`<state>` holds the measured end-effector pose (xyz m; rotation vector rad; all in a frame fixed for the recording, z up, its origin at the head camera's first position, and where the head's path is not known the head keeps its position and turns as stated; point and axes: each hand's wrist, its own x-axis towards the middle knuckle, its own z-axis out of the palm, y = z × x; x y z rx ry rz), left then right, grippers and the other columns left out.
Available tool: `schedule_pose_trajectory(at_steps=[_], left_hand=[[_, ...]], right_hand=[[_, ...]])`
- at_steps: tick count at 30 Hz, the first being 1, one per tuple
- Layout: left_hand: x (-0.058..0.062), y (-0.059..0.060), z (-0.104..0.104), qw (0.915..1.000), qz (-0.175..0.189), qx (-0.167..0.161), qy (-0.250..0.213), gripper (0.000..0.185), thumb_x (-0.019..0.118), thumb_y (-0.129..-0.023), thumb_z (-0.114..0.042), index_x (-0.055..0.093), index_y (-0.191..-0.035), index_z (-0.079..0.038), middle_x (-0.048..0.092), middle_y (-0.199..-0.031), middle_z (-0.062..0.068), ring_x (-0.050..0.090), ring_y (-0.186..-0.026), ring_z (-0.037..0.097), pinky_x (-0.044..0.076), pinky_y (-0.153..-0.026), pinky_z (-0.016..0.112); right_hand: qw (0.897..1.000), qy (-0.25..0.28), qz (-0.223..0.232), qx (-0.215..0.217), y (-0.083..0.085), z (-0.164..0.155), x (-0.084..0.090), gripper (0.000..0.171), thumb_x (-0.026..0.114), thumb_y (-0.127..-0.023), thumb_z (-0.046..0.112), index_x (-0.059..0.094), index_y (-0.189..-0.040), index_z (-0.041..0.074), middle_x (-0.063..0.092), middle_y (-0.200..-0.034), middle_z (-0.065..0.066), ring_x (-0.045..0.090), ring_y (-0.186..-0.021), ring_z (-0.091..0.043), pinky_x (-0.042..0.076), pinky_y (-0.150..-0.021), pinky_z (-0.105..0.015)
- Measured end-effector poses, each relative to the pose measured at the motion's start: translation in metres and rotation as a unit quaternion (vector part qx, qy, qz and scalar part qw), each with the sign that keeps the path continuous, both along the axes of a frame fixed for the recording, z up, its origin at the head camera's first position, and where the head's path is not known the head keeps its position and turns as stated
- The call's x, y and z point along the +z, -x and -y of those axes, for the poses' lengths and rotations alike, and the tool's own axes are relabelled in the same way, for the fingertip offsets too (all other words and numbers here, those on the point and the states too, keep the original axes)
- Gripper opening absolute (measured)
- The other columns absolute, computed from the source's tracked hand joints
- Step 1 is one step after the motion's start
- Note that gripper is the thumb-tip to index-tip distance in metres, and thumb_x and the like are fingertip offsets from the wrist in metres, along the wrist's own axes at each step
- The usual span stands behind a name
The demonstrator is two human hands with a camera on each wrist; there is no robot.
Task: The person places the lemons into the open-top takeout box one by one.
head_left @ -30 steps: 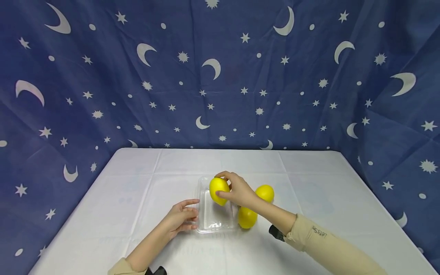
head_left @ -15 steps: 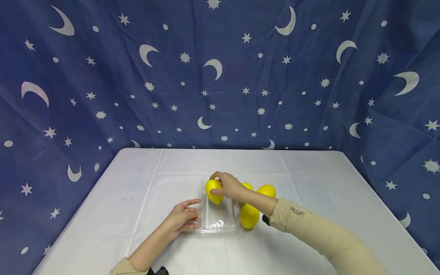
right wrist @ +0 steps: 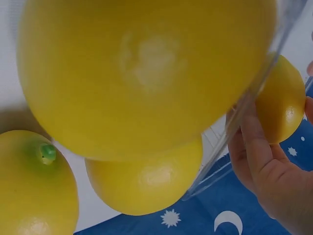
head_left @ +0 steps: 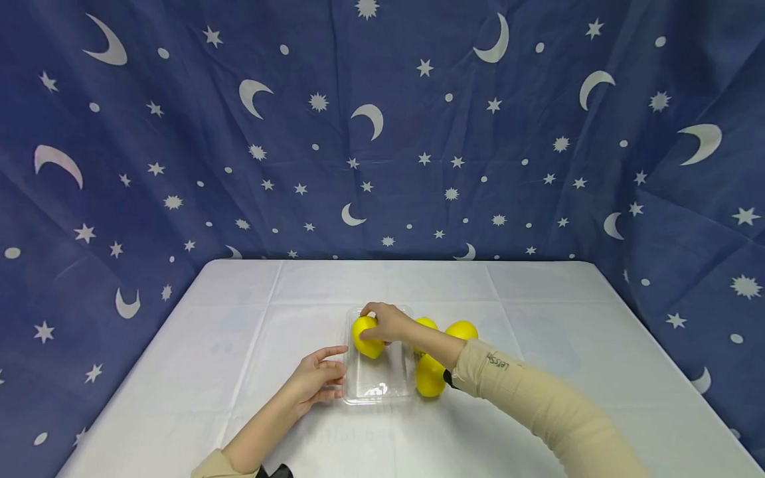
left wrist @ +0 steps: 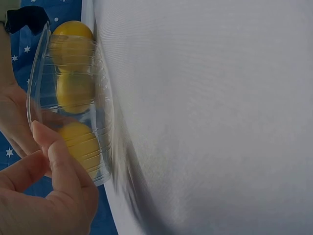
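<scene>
A clear plastic tray [head_left: 378,392] lies on the white table. My right hand [head_left: 382,321] reaches over it and grips a yellow lemon [head_left: 363,340], which is low in the tray's far left corner. The right wrist view shows the same lemon [right wrist: 281,105] behind the tray wall, with my fingers [right wrist: 254,147] curled around it. My left hand [head_left: 319,378] rests against the tray's left edge with its fingers relaxed. In the left wrist view its fingers [left wrist: 56,164] touch the tray's rim [left wrist: 36,73].
Three more lemons lie just right of the tray: one [head_left: 427,324] beside my right wrist, one [head_left: 461,330] further right, one [head_left: 429,378] nearer me. A blue star-and-moon cloth [head_left: 382,133] hangs behind and around the table [head_left: 538,299].
My right hand has carried the lemon left and down into the tray's far left corner. A third lemon now shows behind my wrist. The left hand has stayed at the tray.
</scene>
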<state>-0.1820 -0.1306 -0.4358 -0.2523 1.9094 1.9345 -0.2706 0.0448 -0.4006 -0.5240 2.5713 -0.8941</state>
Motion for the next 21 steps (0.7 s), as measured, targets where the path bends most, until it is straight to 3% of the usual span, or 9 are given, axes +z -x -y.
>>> schedule_pose_trajectory(at_steps=[7, 13, 21], left_hand=[[0.001, 0.001, 0.002, 1.0, 0.001, -0.006, 0.001, 0.049, 0.056, -0.09, -0.001, 0.042, -0.137, -0.002, 0.057, -0.086, 0.0, 0.055, -0.071, 0.01, 0.057, -0.06, 0.02], [0.004, 0.002, 0.0, 1.0, 0.001, -0.001, 0.009, 0.048, 0.055, -0.09, 0.0, 0.043, -0.136, -0.002, 0.057, -0.086, 0.0, 0.055, -0.071, 0.01, 0.056, -0.059, 0.02], [0.0, 0.0, 0.0, 0.9999, 0.005, 0.001, 0.012, 0.049, 0.057, -0.09, -0.002, 0.043, -0.137, -0.003, 0.058, -0.088, 0.002, 0.055, -0.072, 0.011, 0.056, -0.059, 0.021]], right_hand=[[1.0, 0.004, 0.004, -0.006, -0.001, -0.002, 0.0, 0.046, 0.07, -0.084, 0.016, 0.053, -0.125, 0.003, 0.061, -0.109, -0.019, 0.057, -0.059, -0.017, 0.059, -0.061, -0.032], [1.0, 0.012, 0.003, -0.018, 0.001, -0.007, 0.007, 0.042, 0.068, -0.085, 0.014, 0.055, -0.124, 0.002, 0.06, -0.107, -0.019, 0.061, -0.065, -0.026, 0.056, -0.059, -0.027], [1.0, 0.003, -0.013, -0.009, 0.0, -0.011, 0.007, 0.038, 0.068, -0.085, 0.014, 0.058, -0.119, 0.002, 0.06, -0.107, -0.018, 0.056, -0.071, -0.017, 0.053, -0.059, -0.021]])
